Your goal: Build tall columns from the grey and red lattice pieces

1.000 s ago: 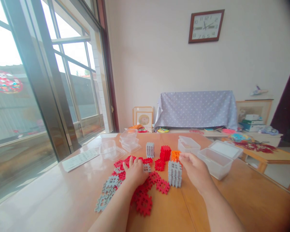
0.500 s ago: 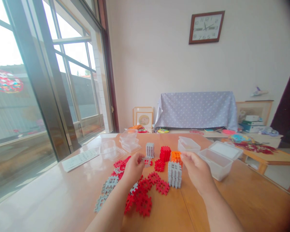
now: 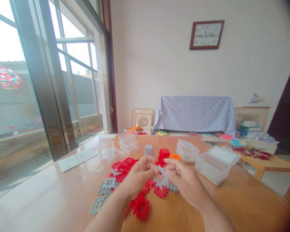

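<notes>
A grey square interlocking plastic piece [image 3: 160, 178] with notched edges and a window-like middle is held up between my two hands. My left hand [image 3: 142, 175] pinches its left edge, and my right hand [image 3: 183, 180] grips the right edge. Behind the right fingers, a stack of grey pieces [image 3: 173, 187] is partly hidden. Beyond my hands stand a red stack [image 3: 164, 155], an orange stack [image 3: 176, 157] and a smaller grey stack [image 3: 149, 149]. Loose red pieces [image 3: 141, 207] and loose grey pieces [image 3: 107, 184] lie in a heap around and under my left forearm.
Clear plastic containers [image 3: 128, 141] stand at the back left, beside a printed sheet [image 3: 77, 159]. To the right are a lidded translucent box [image 3: 187, 151] and an open box [image 3: 212, 169] with its lid tilted back. The wooden table [image 3: 222, 206] extends in front.
Both hands have come together in the middle. The grey piece now shows between them, raised in front of the stacks. My right hand has moved left from beside the orange stack.
</notes>
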`<state>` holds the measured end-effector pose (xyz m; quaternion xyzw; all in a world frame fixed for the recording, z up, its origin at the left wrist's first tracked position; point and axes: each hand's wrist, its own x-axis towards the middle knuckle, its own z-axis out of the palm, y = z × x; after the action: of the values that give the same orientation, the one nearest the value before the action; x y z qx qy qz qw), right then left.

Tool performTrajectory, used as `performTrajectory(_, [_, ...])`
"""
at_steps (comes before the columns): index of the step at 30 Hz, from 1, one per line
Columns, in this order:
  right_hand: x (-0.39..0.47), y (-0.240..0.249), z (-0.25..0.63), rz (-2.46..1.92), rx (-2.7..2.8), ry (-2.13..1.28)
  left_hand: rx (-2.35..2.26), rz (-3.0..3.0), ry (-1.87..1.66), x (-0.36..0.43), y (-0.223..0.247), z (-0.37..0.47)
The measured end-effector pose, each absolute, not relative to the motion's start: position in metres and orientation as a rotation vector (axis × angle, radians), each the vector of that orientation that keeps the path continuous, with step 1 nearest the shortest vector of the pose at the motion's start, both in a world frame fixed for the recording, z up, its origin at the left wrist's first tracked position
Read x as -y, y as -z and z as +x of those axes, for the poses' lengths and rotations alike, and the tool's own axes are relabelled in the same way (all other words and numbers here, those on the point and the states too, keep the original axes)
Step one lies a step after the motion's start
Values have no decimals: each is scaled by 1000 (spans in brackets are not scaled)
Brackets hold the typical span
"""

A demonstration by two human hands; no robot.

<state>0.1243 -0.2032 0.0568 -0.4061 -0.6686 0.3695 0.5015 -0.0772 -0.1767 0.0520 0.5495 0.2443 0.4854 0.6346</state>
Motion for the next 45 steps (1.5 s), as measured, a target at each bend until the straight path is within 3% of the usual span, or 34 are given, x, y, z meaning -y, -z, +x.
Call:
performTrajectory(14, [192, -46, 122, -1043, 1503, -870, -515, 1087, -1087, 180, -44, -62])
performTrajectory(22, [194, -48, 127, -1124, 1801, -388, -562, 1111, -1112, 174, -38, -63])
performTrajectory(27, [194, -47, 129, -1148, 1898, -286, -529, 1087, -1101, 176, -39, -64])
performTrajectory(45, [167, -36, 181, -1318, 1709, -597, -658, 1121, -950, 173, -30, -65])
